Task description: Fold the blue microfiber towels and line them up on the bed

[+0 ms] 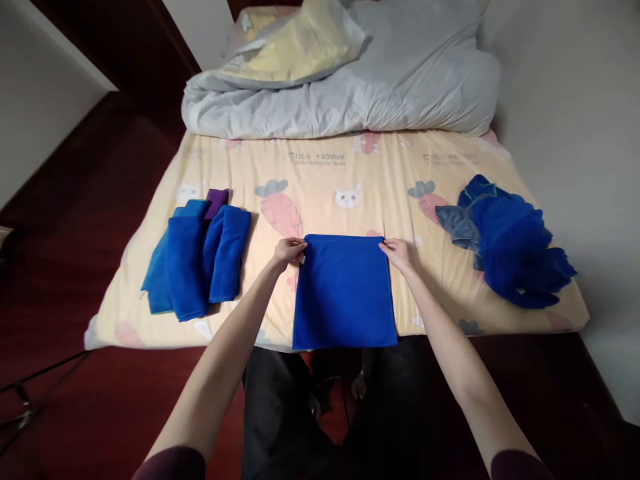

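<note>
A flat, square blue towel (345,293) hangs between my hands over the bed's front edge. My left hand (290,252) pinches its upper left corner, where a small pale tag shows by the fingers. At the upper right corner, my right hand (397,253) grips the cloth between thumb and fingers. Off to the left lie several folded blue towels (186,267), with a purple cloth (217,202) partly under them. A crumpled heap of blue cloths (515,247) sits on the right, a grey-blue cloth (459,225) at its left side.
The bed (320,180) has a pale yellow sheet printed with carrots and rabbits. A grey quilt (400,80) is bunched at the far end, its yellow side (300,50) turned up. A wall (575,120) runs along the right. A thin dark stand leg (45,367) is at lower left.
</note>
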{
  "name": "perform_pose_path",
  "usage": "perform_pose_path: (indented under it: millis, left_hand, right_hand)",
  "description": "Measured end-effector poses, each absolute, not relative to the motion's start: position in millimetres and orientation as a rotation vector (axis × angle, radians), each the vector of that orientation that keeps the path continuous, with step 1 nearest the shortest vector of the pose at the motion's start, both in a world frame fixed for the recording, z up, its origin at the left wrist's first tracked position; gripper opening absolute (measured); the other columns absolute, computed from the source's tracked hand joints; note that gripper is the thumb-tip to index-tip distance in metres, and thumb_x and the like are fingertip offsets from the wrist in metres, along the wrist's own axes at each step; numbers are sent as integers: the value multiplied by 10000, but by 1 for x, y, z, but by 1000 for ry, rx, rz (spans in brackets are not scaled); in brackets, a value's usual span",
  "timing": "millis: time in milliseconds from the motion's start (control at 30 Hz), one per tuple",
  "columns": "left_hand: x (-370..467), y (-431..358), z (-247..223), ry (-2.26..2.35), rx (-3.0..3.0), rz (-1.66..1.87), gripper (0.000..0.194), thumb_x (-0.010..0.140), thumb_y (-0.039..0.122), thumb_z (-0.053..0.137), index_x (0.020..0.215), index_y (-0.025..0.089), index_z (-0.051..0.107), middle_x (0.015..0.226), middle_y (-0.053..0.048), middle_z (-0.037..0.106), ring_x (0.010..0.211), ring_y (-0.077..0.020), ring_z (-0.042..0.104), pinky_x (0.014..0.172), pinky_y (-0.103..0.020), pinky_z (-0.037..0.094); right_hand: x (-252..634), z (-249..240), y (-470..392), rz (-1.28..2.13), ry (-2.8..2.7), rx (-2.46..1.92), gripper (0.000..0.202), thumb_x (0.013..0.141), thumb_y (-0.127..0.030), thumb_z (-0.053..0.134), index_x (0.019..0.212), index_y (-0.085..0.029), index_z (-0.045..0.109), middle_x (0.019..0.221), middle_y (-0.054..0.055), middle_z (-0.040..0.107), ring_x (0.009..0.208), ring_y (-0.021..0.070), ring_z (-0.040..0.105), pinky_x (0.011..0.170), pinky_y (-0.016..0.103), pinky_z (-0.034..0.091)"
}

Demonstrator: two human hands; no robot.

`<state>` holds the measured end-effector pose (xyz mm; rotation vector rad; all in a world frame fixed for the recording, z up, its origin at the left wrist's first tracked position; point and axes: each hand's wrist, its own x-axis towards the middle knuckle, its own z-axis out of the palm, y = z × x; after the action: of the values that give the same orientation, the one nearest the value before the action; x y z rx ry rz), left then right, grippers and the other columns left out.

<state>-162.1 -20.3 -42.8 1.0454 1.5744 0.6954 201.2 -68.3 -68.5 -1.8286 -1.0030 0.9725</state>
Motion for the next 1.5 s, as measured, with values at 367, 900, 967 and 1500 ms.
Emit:
perform_pose_path:
  millis: [367,900,967,1500]
  left_hand:
    - [-153,10,-51,1859,1468,606,182,792,280,753,932,186,822,916,-66,809,900,-211,744,813,-266,543]
    - [-138,30,-41,1748,1838,299,212,773,228,751,973,201,814,986,-52,804,992,-234,723,953,-290,537]
    - [-139,34,-38,1716,1870,232,172,744,228,766,909,206,810,916,-40,788,998,-251,719,948,-290,537]
    - [-162,51,-26,1728,1897,426,191,788,251,772,939,150,715,915,-71,755,898,-228,693,862,-326,547]
  right_hand:
    - [203,-80,-48,529,-1496,-2114,247,951,-288,598,769,-182,727,787,72,761,707,201,645,670,275,425]
    - [209,-75,-37,485,-1601,-2244,208,959,-350,645,1012,-187,764,1004,115,771,943,256,697,874,342,510]
    - [210,-75,-33,512,-1625,-2228,201,930,-327,678,1040,-182,765,1038,113,768,989,249,694,918,343,514]
    - [224,-68,16,616,-1439,-2057,212,850,-317,767,962,-139,744,893,93,746,877,242,707,871,372,575]
